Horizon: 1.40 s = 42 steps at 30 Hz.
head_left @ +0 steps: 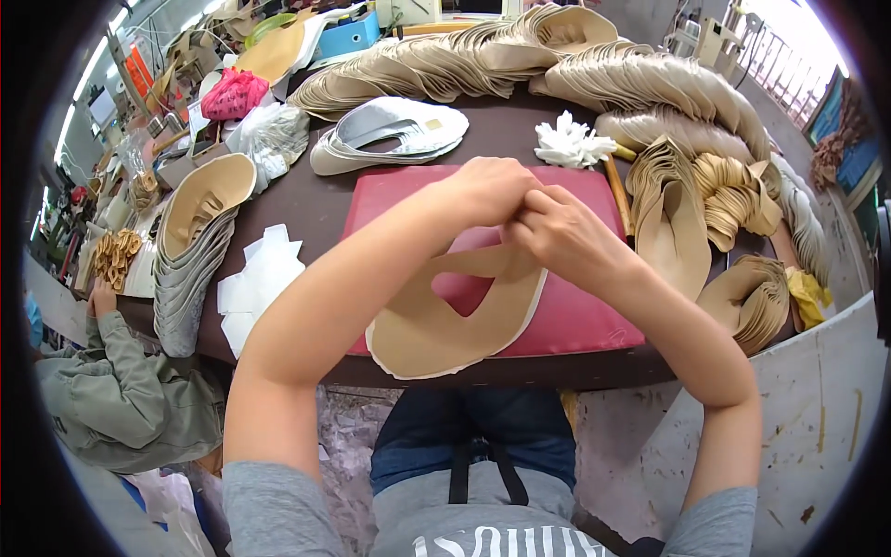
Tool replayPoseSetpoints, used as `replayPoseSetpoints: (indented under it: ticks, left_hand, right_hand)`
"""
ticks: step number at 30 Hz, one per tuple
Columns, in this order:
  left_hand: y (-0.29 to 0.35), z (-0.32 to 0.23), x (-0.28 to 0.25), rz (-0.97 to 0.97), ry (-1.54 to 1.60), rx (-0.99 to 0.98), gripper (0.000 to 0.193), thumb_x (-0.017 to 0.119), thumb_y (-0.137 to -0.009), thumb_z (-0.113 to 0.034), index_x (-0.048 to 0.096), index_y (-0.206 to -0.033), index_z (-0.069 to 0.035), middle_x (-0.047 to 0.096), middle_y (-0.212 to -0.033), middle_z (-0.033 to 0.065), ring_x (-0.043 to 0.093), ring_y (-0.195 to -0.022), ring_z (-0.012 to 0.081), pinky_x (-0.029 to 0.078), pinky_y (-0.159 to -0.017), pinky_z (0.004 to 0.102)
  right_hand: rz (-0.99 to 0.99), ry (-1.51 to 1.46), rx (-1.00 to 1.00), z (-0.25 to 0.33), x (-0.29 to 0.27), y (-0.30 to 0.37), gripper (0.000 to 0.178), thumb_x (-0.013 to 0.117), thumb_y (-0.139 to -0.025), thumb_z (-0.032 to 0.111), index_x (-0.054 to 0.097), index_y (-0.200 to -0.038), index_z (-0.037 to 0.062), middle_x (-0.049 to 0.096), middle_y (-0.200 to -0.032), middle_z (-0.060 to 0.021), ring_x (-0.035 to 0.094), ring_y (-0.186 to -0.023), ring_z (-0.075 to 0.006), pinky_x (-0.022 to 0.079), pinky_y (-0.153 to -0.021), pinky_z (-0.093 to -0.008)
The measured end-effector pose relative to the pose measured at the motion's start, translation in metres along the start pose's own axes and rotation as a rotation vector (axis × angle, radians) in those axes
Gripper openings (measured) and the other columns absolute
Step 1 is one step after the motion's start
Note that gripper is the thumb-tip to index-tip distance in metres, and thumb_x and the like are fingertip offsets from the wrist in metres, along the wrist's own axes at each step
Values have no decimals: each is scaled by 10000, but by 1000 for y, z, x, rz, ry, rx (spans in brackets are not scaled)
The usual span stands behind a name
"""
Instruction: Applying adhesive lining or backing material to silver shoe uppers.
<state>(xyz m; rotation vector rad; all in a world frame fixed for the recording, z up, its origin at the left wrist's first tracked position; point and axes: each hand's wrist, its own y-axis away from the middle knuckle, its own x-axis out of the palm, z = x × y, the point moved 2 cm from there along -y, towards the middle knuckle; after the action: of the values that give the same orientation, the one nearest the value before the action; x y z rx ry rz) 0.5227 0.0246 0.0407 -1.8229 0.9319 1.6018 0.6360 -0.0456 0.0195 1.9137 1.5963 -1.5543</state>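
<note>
A beige shoe upper [418, 336] with a pale edge and a cut-out in its middle lies over a red mat [594, 316], its near rounded end close to the table's front edge. At its far end my left hand [494, 193] is closed on the material with the fingers bent. Right against it, my right hand [561, 228] pinches the same end, thumb and fingers pressed together. The two hands touch, and they hide the exact spot they grip and anything small between the fingertips.
Stacked uppers stand along the back [445, 65], at the left [200, 223] and at the right [670, 223]. A grey-white stack [394, 135], white scraps [571, 144], white sheets [255, 288] and a wooden-handled tool [617, 195] surround the mat. Another person's sleeve [125, 371] shows at the left.
</note>
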Motion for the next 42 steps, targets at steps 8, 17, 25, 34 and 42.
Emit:
replayPoseSetpoints:
  ticks: [8,17,25,34,42]
  left_hand:
    - [-34,6,15,-506,-287,-14,146,552,-800,-184,687,-788,-129,692,-807,59,658,-699,271,503,-597,383]
    - [-11,89,47,-526,-258,-508,285,463,-861,-109,632,-1071,-16,661,-1041,157,647,-888,323,508,-742,426]
    - [128,2,70,-695,304,45,395,577,-747,48,574,-1136,-18,630,-1070,112,609,-903,267,496,-763,322]
    - [158,15,127,-700,208,-107,322,614,-759,6,609,-1081,11,636,-1091,99,599,-1004,259,490,-838,342]
    - [185,44,128,-608,288,-104,345,616,-738,23,637,-1082,7,637,-1156,97,594,-1067,262,474,-933,364]
  right_hand:
    - [71,-116,398,12,-43,29,111,593,-727,92,565,-832,72,557,-769,-41,475,-752,-190,408,-723,-293]
    - [291,-591,345,94,-70,48,98,655,-759,81,604,-843,91,538,-753,-39,465,-681,-177,387,-698,-309]
    - [185,-469,624,47,-43,74,282,679,-633,53,663,-912,87,633,-968,-8,516,-836,-219,395,-822,-339]
    - [132,-195,582,58,-6,11,260,660,-641,11,668,-889,89,653,-855,-24,558,-768,-187,396,-935,-373]
    - [264,-431,565,5,1,18,136,677,-572,23,681,-695,82,577,-540,34,503,-511,-150,388,-1006,-410]
